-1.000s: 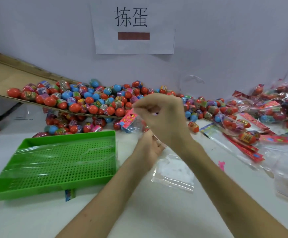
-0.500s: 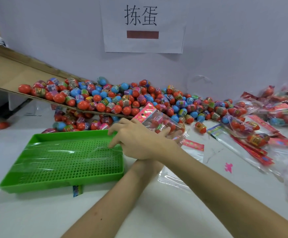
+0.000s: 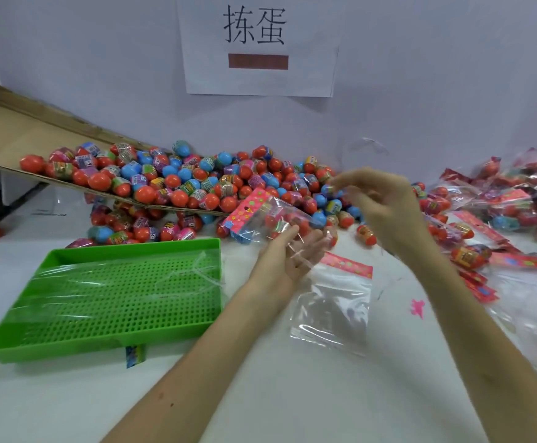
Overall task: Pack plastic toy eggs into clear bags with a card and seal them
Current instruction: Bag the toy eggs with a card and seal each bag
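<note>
Egg bag grasped in left hand beside tray edge; right hand grip released.

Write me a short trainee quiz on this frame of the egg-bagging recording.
1. True or false: the right hand grips the filled bag.
2. The green tray lies to which side of the left hand? A: its left. B: its right.
3. What colour is the header card on the empty bag lying flat on the table?
Key: 1 false; 2 A; 3 pink.
</note>
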Demonstrator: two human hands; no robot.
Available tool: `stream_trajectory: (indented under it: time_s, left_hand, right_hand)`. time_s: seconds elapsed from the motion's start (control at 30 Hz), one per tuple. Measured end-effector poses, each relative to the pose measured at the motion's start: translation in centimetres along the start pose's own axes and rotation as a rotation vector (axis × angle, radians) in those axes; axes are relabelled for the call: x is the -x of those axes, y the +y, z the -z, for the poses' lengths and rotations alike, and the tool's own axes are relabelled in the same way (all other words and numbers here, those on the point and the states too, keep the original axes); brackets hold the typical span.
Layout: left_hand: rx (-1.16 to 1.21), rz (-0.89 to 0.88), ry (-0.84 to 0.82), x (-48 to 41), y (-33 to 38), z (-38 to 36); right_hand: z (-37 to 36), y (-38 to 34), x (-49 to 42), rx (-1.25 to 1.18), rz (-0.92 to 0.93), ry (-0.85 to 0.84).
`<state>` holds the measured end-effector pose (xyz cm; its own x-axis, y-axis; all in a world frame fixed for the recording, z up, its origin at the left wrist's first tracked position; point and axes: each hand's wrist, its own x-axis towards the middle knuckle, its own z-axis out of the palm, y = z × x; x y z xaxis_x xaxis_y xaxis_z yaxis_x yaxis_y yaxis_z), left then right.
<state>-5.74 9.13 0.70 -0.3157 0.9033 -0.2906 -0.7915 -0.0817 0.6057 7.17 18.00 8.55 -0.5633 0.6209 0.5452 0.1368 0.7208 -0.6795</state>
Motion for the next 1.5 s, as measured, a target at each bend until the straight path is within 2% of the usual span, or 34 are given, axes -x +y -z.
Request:
stream_trajectory:
  time_s: [0.13, 0.2, 0.27, 0.47, 0.73, 0.87, 1.0, 1.1, 1.27, 1.4, 1.5]
  left_hand:
    - [0.001, 0.011, 0.003, -0.6, 0.6, 0.2]
    - [-0.014, 0.021, 0.004, -0.4, 0.6, 0.2]
    - [-0.026, 0.024, 0.007, -0.3, 0.5, 0.0]
    - [-0.027, 0.012, 0.023, -0.3, 0.6, 0.2]
    - [-0.034, 0.005, 0.02, -0.2, 0.4, 0.2]
    - [-0.029, 0.01, 0.019, -0.2, 0.3, 0.1]
    - [-0.042, 0.009, 0.027, -0.4, 0.4, 0.2]
    - [-0.055, 0.003, 0.028, -0.4, 0.3, 0.3]
    - [-0.057, -0.007, 0.037, -0.6, 0.2, 0.4]
    - [-0.061, -0.003, 0.036, -0.7, 0.1, 0.4]
    - [-0.052, -0.001, 0.036, -0.7, 0.0, 0.4]
  right_hand:
    - [6.6, 5.1, 2.8, 0.393, -0.276, -0.281]
    - [7.4, 6.8, 4.8, 0.537, -0.387, -0.323]
    - [7.1, 8.1, 6.5, 0.559, -0.449, -0.32]
    - [5.1, 8.6, 8.1, 0.549, -0.372, -0.252]
    - [3.7, 7.5, 6.1, 0.741, -0.423, -0.509]
    - [4.1, 7.5, 6.7, 0.579, -0.422, -0.353]
    - [4.0, 8.2, 6.7, 0.608, -0.349, -0.363]
    - [4.0, 8.7, 6.7, 0.56, -0.325, -0.291]
    - [3.6, 9.7, 7.9, 0.56, -0.254, -0.264]
    - [3.6, 9.9, 8.4, 0.576, -0.271, -0.312]
    - [3.1, 7.9, 7.7, 0.485, -0.31, -0.213]
